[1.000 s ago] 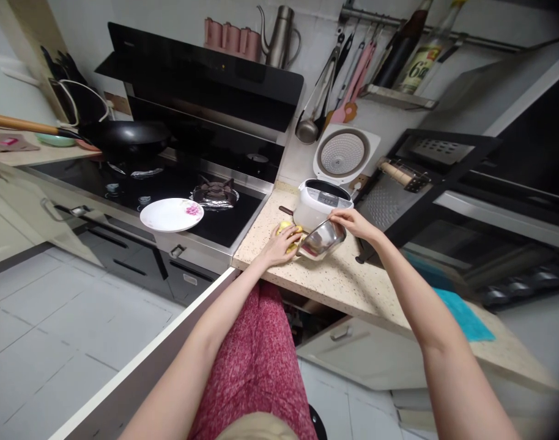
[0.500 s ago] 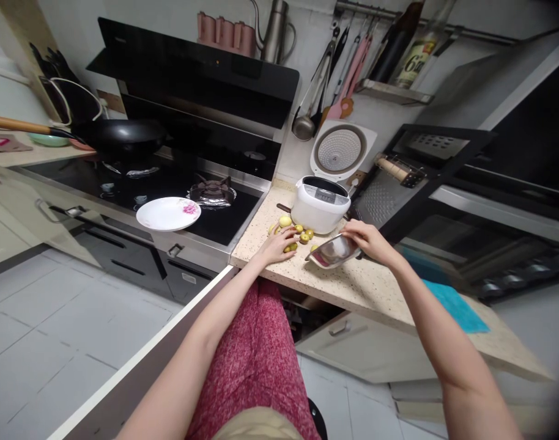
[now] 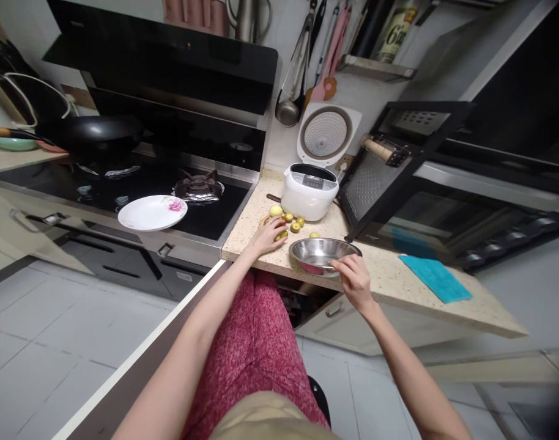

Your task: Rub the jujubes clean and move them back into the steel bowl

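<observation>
Rice cooker (image 3: 306, 197) behind scattered fruits (image 3: 292, 223), plate (image 3: 151, 212) on stove (image 3: 137, 183)

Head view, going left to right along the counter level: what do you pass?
Black wok → white plate → left hand on small yellow-green fruits → steel bowl held by right hand → teal cloth.

My left arm stretches forward, my left hand (image 3: 269, 234) lying palm down with fingers loosely spread. My right arm bends in from the right, my right hand (image 3: 354, 278) lower and nearer, fingers curled, thumb pinching.
</observation>
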`<state>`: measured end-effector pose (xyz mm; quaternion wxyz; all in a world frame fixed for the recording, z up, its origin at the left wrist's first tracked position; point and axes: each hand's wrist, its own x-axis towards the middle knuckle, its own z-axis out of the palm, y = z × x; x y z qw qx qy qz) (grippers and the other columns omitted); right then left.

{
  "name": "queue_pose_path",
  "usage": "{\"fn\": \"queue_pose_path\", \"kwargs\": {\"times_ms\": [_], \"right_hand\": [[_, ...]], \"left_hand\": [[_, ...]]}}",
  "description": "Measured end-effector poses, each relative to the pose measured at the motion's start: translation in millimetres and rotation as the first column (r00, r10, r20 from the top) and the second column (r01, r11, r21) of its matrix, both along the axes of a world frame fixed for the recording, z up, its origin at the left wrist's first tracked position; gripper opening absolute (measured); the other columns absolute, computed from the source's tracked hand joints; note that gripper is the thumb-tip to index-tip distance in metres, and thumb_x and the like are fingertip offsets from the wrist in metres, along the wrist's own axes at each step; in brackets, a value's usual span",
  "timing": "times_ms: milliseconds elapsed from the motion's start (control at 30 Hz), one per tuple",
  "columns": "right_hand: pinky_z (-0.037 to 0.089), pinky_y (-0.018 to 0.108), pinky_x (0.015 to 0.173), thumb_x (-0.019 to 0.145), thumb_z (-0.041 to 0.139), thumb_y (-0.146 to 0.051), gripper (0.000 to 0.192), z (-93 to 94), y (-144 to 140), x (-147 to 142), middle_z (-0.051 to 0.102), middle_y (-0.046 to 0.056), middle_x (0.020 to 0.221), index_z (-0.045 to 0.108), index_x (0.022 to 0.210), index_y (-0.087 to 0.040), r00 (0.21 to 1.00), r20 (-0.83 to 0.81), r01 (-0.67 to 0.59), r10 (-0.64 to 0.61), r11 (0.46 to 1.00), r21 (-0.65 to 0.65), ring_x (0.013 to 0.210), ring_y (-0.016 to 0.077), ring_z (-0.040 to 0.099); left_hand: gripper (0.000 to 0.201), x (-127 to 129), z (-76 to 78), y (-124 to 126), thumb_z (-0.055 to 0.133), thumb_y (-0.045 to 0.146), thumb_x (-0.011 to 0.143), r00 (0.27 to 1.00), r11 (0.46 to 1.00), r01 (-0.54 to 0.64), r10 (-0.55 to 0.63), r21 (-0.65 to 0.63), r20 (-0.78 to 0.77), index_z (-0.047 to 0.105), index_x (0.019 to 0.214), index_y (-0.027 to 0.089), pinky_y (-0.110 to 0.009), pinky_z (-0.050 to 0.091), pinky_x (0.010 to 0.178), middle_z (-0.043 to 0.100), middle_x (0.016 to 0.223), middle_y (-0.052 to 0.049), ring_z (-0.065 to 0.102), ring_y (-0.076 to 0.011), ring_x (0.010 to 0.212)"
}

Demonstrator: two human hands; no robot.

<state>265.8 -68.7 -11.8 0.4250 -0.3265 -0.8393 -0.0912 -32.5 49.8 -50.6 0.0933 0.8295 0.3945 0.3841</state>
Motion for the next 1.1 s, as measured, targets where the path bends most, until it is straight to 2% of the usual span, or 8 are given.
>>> {"fn": "queue_pose_path", "kwargs": {"times_ms": [300, 500, 667, 767, 900, 1000, 1067, 1100], "right_hand": [[0.052, 0.048, 0.073, 0.100, 0.044, -0.015, 0.046, -33.3, -21, -1, 0.068, 0.010, 0.089, 0.077, 0.125, -0.035, 0.995, -0.103, -0.020, 0.009, 0.993, -0.112, 0.081, 0.0291, 0.061], [0.054, 0.047, 0.074, 0.101, 0.046, -0.015, 0.043, -44.3, -18, -4, 0.069, 0.009, 0.091, 0.075, 0.126, -0.035, 0.990, -0.122, -0.095, 0.076, 0.983, -0.154, 0.084, 0.0291, 0.064], [0.055, 0.047, 0.075, 0.103, 0.052, -0.019, 0.037, -47.6, -13, -7, 0.070, 0.009, 0.093, 0.075, 0.126, -0.036, 0.983, -0.127, -0.151, 0.132, 0.975, -0.161, 0.085, 0.0282, 0.065], [0.055, 0.047, 0.076, 0.103, 0.055, -0.023, 0.033, -47.1, -13, -9, 0.072, 0.008, 0.095, 0.076, 0.124, -0.037, 0.974, -0.144, -0.202, 0.176, 0.961, -0.190, 0.085, 0.0278, 0.065], [0.056, 0.046, 0.081, 0.102, 0.060, -0.033, 0.025, -38.9, -3, -2, 0.072, 0.009, 0.101, 0.077, 0.121, -0.032, 0.949, -0.216, -0.273, 0.230, 0.942, -0.195, 0.092, 0.0278, 0.067], [0.055, 0.046, 0.089, 0.106, 0.052, -0.041, 0.031, -21.4, 26, 12, 0.073, 0.011, 0.105, 0.079, 0.115, -0.026, 0.939, -0.329, -0.178, 0.102, 0.961, -0.211, 0.100, 0.0288, 0.068], [0.054, 0.045, 0.095, 0.106, 0.050, -0.039, 0.033, -7.0, 57, 22, 0.074, 0.011, 0.105, 0.079, 0.109, -0.023, 0.943, -0.314, 0.023, -0.110, 0.963, -0.269, 0.103, 0.0284, 0.067], [0.053, 0.043, 0.096, 0.106, 0.050, -0.037, 0.034, -0.5, 73, 26, 0.073, 0.012, 0.106, 0.079, 0.108, -0.020, 0.946, -0.242, 0.133, -0.215, 0.940, -0.315, 0.105, 0.0282, 0.067]], "left_hand": [[0.034, -1, 5.2, -5, 0.051, 0.035, 0.103, 0.998, 0.998, -0.057, 0.057, 0.009, -0.010, 0.071, 0.128, 0.024, -0.052, 0.020, 0.130, 0.065, 0.139, -0.011, 0.049, -0.0288, 0.143], [0.036, -13, 7.3, -18, 0.043, 0.030, 0.105, 0.993, 0.992, -0.116, 0.116, 0.041, 0.016, 0.066, 0.133, 0.024, -0.050, 0.028, 0.126, 0.064, 0.142, -0.011, 0.049, -0.0277, 0.142], [0.038, -23, 6.4, -20, 0.049, 0.028, 0.102, 0.988, 0.990, -0.139, 0.139, -0.006, 0.064, 0.063, 0.137, 0.023, -0.048, 0.037, 0.121, 0.061, 0.143, -0.012, 0.049, -0.0281, 0.142], [0.037, -28, 6.2, -15, 0.051, 0.030, 0.101, 0.988, 0.993, -0.113, 0.116, -0.033, 0.101, 0.064, 0.136, 0.023, -0.047, 0.039, 0.121, 0.060, 0.141, -0.012, 0.051, -0.0274, 0.139], [0.041, -35, 6.2, -11, 0.061, 0.040, 0.099, 0.999, 0.999, 0.019, -0.017, -0.036, 0.049, 0.066, 0.136, 0.024, -0.049, 0.038, 0.123, 0.059, 0.145, -0.013, 0.050, -0.0298, 0.142], [0.042, -37, 6.1, -11, 0.066, 0.043, 0.097, 0.995, 0.996, 0.085, -0.086, -0.023, -0.055, 0.067, 0.135, 0.026, -0.054, 0.031, 0.127, 0.059, 0.149, -0.012, 0.046, -0.0328, 0.147], [0.039, -37, 5.5, -10, 0.065, 0.042, 0.098, 0.989, 0.995, 0.102, -0.103, -0.016, -0.106, 0.068, 0.134, 0.027, -0.058, 0.028, 0.127, 0.059, 0.150, -0.011, 0.044, -0.0339, 0.149], [0.037, -37, 4.8, -9, 0.064, 0.041, 0.099, 0.987, 0.994, 0.107, -0.108, -0.013, -0.116, 0.069, 0.133, 0.027, -0.059, 0.029, 0.126, 0.060, 0.150, -0.011, 0.044, -0.0342, 0.149]]}}
